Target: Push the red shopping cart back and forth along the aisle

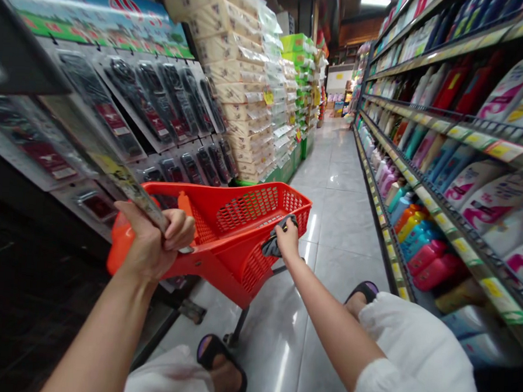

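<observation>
A red plastic shopping cart (240, 259) stands in front of me, its basket walls pierced with holes. On the near side, my left hand (154, 243) is closed round the lower end of a long, flat, greyish bar (126, 186) that slants up to the left. Whether this bar belongs to the cart I cannot tell. My right hand (288, 238) reaches to the cart's right rim, with its fingers closed on a dark grey cloth (273, 244) pressed against the outer side there. Part of the cloth is hidden by the fingers.
Packaged hair clippers (161, 97) hang on a rack at left. Beyond them rise stacked tissue packs (236, 83) and green packs (298, 69). Shelves of bottles (429, 251) line the right side. A grey tiled floor (331, 205) runs ahead between them. My sandalled feet (221, 366) flank the cart's wheel.
</observation>
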A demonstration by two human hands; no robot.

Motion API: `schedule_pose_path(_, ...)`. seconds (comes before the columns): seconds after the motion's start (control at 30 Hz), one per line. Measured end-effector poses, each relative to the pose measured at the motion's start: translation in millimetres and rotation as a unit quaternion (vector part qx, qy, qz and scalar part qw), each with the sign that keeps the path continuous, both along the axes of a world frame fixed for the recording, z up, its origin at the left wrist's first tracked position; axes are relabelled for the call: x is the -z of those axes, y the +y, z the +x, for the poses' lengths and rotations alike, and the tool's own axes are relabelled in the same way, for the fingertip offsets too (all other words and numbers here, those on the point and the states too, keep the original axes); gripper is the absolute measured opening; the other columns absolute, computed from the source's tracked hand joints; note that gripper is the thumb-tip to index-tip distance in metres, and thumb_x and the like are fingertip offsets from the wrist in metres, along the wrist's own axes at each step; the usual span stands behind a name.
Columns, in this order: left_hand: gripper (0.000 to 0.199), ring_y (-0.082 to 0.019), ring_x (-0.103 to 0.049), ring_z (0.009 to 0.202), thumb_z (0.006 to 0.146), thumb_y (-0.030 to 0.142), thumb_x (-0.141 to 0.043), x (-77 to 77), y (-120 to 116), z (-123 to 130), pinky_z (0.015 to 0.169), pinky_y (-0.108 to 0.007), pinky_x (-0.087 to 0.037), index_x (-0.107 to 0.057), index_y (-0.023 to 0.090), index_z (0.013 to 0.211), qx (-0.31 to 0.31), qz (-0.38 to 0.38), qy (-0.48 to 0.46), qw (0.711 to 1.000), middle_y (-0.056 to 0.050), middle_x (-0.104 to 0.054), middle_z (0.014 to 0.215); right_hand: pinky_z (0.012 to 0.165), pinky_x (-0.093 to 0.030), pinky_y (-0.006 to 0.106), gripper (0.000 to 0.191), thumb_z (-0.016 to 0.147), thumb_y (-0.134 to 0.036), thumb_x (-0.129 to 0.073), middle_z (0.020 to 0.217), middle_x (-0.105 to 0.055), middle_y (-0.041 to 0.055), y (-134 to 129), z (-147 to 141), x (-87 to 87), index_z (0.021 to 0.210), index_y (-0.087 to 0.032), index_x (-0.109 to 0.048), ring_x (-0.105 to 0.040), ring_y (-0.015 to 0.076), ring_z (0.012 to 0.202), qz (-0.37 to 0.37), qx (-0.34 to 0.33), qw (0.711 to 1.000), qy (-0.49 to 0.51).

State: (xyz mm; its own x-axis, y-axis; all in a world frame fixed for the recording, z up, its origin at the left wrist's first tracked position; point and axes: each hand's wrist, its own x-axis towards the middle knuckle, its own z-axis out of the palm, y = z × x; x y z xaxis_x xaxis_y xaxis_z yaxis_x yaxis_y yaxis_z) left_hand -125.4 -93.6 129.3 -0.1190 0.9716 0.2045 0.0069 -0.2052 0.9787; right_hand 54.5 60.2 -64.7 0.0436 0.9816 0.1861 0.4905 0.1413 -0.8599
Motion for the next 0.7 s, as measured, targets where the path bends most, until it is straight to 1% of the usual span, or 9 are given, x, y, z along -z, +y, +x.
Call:
schedule_pose_path(0.1,0.079,-0.007,-0.017,0.034,0.066,0.093,-0.007,0.2,-1,7,0.034,-0.023,-0.015,-0.032,0.022,0.042,-0.012,-0.003,-0.011,1.0,0.004,-0.02,0.037,0.075,-0.045,0.025,0.032,0.081,-0.03,-0.045,0.089,-0.062,0.0038,-38,-29,-12.7,0.107,-0.018,-0.058,-0.057,0.0186,0.083,-0.008,-0.037,0.998,0.041)
schedule_pose_path(0.17,0.078,-0.008,-0.016,0.035,0.072,0.09,-0.006,-0.1,-2,12,0.036,-0.023,-0.014,-0.032,0.022,0.043,-0.022,-0.003,-0.006,1.0,0.004,-0.019,0.038,0.074,-0.045,0.025,0.03,0.08,-0.03,-0.048,0.087,-0.062,0.0029,-64,-45,-23.2,0.105,-0.019,-0.059,-0.057,0.0185,0.082,0.0,-0.074,0.996,0.057)
schedule_pose_path(0.33,0.077,-0.006,-0.014,0.036,0.074,0.089,-0.018,-0.2,-4,12,0.036,-0.023,-0.012,-0.034,0.02,0.044,0.004,0.007,-0.034,0.999,0.004,-0.021,0.038,0.074,-0.046,0.024,0.023,0.08,-0.026,-0.051,0.085,-0.06,0.001,-122,-68,-49.2,0.1,-0.021,-0.061,-0.055,0.0169,0.08,0.049,-0.181,0.98,0.069)
schedule_pose_path(0.4,0.076,-0.006,-0.015,0.035,0.071,0.09,-0.024,0.3,-4,9,0.036,-0.023,-0.012,-0.036,0.02,0.044,0.017,0.014,-0.049,0.999,0.005,-0.022,0.038,0.076,-0.047,0.026,0.026,0.08,-0.025,-0.053,0.09,-0.059,0.0023,-139,-68,-53.6,0.104,-0.021,-0.062,-0.056,0.0174,0.083,0.086,-0.216,0.971,0.051)
schedule_pose_path(0.43,0.076,-0.006,-0.016,0.035,0.07,0.091,-0.026,0.6,-5,7,0.035,-0.023,-0.012,-0.036,0.019,0.044,0.022,0.016,-0.053,0.998,0.005,-0.023,0.037,0.077,-0.047,0.027,0.032,0.08,-0.024,-0.054,0.094,-0.059,0.0036,-145,-67,-53.4,0.111,-0.021,-0.062,-0.056,0.0181,0.085,0.112,-0.226,0.967,0.032)
schedule_pose_path(0.5,0.076,-0.006,-0.017,0.034,0.069,0.09,-0.03,0.8,-6,5,0.035,-0.023,-0.012,-0.038,0.019,0.044,0.028,0.016,-0.058,0.998,0.004,-0.025,0.037,0.078,-0.047,0.029,0.046,0.081,-0.024,-0.055,0.102,-0.057,0.0059,-148,-61,-46.9,0.126,-0.023,-0.057,-0.055,0.0201,0.09,0.17,-0.233,0.957,-0.021)
schedule_pose_path(0.57,0.075,-0.007,-0.019,0.034,0.07,0.09,-0.032,0.4,-8,4,0.034,-0.024,-0.013,-0.038,0.019,0.044,0.032,0.014,-0.061,0.998,0.004,-0.027,0.037,0.078,-0.048,0.031,0.054,0.082,-0.022,-0.054,0.104,-0.056,0.0069,-139,-54,-32.3,0.135,-0.028,-0.053,-0.054,0.0219,0.092,0.221,-0.226,0.946,-0.075)
schedule_pose_path(0.63,0.076,-0.007,-0.02,0.034,0.07,0.09,-0.03,-0.3,-10,4,0.034,-0.024,-0.014,-0.038,0.019,0.044,0.033,0.011,-0.061,0.998,0.003,-0.027,0.037,0.079,-0.047,0.033,0.055,0.083,-0.017,-0.052,0.103,-0.056,0.0069,-121,-45,-10.4,0.135,-0.032,-0.054,-0.053,0.0226,0.092,0.244,-0.21,0.942,-0.099)
schedule_pose_path(0.7,0.077,-0.006,-0.021,0.033,0.068,0.092,-0.028,-1.1,-10,5,0.033,-0.023,-0.014,-0.036,0.019,0.042,0.028,0.004,-0.057,0.998,0.003,-0.025,0.035,0.083,-0.047,0.033,0.055,0.082,-0.014,-0.05,0.102,-0.057,0.0066,-96,-32,16.8,0.133,-0.032,-0.057,-0.053,0.0219,0.093,0.228,-0.169,0.956,-0.07)
